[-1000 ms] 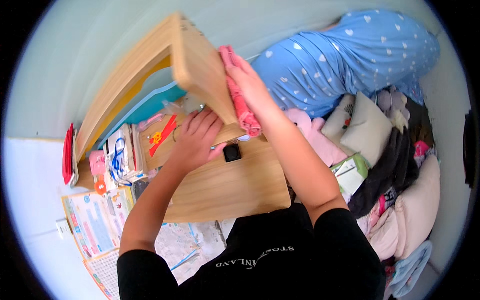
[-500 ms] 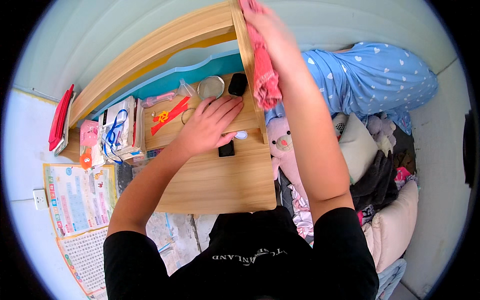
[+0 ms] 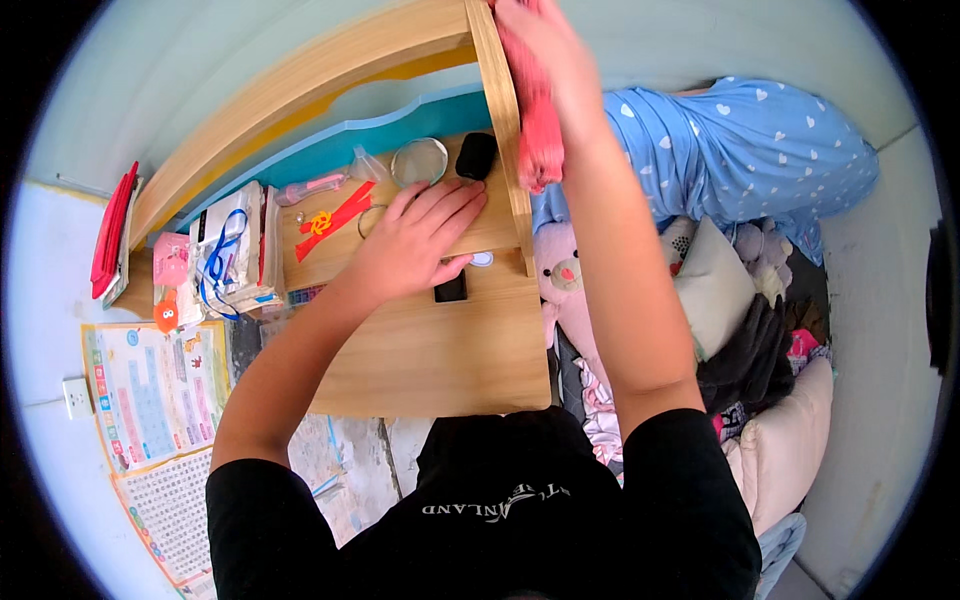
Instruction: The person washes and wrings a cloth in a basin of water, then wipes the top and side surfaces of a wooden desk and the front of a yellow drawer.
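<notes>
The right forearm is stretched almost straight toward 12 o'clock, and a folded pink cloth (image 3: 541, 145) is held in the right grip (image 3: 556, 62), closed on it, against the outer face of the wooden side panel (image 3: 505, 130). The left grip (image 3: 425, 230) is laid palm down and wide on the shelf (image 3: 330, 255), its fingers pointed toward 1 o'clock; the thumb is set apart toward 3 o'clock, just above a dark square object (image 3: 450, 290) on the wooden surface (image 3: 440, 360).

White lettering is shown upside down across the black shirt (image 3: 480, 550) at 6 o'clock. Rows of small print are carried by a wall chart (image 3: 160, 400) at 8 o'clock, too fine to be made out.

Compared with one second ago, the cloth is brought farther along the panel, and a black case (image 3: 477, 155), hidden then, is now exposed.
</notes>
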Tool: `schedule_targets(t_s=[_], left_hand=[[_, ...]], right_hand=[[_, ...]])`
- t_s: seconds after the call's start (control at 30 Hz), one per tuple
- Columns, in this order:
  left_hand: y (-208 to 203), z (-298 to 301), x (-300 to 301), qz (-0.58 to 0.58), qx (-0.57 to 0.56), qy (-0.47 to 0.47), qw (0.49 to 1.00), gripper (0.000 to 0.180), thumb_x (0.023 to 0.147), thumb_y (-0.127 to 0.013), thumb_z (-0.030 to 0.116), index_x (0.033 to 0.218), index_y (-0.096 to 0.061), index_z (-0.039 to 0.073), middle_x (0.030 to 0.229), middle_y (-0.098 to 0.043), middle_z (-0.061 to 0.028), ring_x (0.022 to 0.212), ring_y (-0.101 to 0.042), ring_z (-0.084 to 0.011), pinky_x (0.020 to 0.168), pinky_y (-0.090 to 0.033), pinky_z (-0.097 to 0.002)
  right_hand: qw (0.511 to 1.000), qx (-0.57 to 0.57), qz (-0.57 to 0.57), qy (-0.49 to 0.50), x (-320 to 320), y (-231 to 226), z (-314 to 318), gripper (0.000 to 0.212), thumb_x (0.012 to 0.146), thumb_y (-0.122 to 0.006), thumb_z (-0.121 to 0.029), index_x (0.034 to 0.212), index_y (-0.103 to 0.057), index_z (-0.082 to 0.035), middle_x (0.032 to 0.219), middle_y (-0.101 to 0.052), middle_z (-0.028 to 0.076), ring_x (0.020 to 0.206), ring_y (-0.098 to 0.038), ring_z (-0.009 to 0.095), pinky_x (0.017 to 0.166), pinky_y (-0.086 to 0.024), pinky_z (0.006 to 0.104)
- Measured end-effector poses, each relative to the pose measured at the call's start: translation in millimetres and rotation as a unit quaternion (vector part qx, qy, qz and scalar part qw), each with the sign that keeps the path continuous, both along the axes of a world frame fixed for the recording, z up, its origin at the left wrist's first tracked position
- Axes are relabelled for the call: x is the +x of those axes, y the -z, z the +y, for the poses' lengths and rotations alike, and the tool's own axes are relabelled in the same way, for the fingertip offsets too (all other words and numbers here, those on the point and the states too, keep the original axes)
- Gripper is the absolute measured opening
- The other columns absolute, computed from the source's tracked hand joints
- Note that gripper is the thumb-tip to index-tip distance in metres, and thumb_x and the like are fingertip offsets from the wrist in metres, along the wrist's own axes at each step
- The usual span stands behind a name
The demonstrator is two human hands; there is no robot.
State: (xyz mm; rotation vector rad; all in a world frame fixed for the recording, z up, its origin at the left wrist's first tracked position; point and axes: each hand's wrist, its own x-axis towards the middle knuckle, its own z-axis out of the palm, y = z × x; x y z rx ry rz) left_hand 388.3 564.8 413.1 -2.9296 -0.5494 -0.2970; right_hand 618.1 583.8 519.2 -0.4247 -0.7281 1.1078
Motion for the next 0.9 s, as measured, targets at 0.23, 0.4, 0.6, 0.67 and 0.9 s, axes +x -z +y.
schedule_targets(t_s=[0.23,0.4,0.6,0.67,0.9], left_hand=[[1.5,3.8,3.4,0.01,-0.019,-0.013,1.0,0.077,0.084,-0.081,0.037,0.152,-0.058,0.008,0.155,-0.056,-0.009,0.144,-0.051,-0.0282,0.121,-0.039,-0.0503],[11.3,1.4,-7.6,0.05,0.0,-0.022,0.998,0.06,0.085,-0.081,0.04,0.134,-0.068,0.008,0.14,-0.063,-0.0107,0.134,-0.055,-0.0317,0.118,-0.04,-0.0523],[20.3,7.2,-18.2,0.097,-0.042,-0.038,0.994,0.047,0.088,-0.079,0.046,0.116,-0.071,0.009,0.126,-0.065,-0.0108,0.12,-0.058,-0.0319,0.107,-0.041,-0.0527],[17.0,5.8,-15.0,0.09,-0.022,-0.027,0.995,0.047,0.088,-0.079,0.046,0.117,-0.071,0.009,0.127,-0.065,-0.0111,0.12,-0.058,-0.032,0.107,-0.041,-0.0528],[-0.6,-0.8,0.4,0.042,-0.01,-0.026,0.999,0.066,0.084,-0.082,0.037,0.139,-0.065,0.007,0.144,-0.062,-0.0118,0.136,-0.056,-0.0319,0.12,-0.039,-0.053]], right_hand=[[0.998,-0.003,-0.059,-0.025,6.8,269.0,-8.4,0.068,0.112,-0.054,-0.014,0.171,-0.025,0.003,0.178,-0.03,0.015,0.166,-0.025,0.026,0.134,-0.017,0.0375],[0.987,-0.151,-0.031,-0.038,-1.8,426.2,-35.0,0.067,0.109,-0.053,-0.011,0.17,-0.029,0.003,0.178,-0.031,0.013,0.164,-0.028,0.023,0.133,-0.019,0.0358],[0.963,-0.256,-0.087,-0.005,4.7,508.0,-38.8,0.065,0.109,-0.05,-0.013,0.17,-0.031,0.0,0.177,-0.034,0.01,0.163,-0.028,0.02,0.133,-0.018,0.0335],[0.957,-0.26,-0.13,0.009,9.7,502.0,-31.2,0.064,0.111,-0.05,-0.016,0.17,-0.032,0.001,0.177,-0.034,0.011,0.164,-0.027,0.02,0.133,-0.018,0.0333],[0.971,-0.211,-0.106,-0.023,4.1,340.8,10.6,0.06,0.115,-0.05,-0.028,0.165,-0.04,0.003,0.174,-0.039,0.014,0.163,-0.03,0.022,0.131,-0.022,0.0333]])
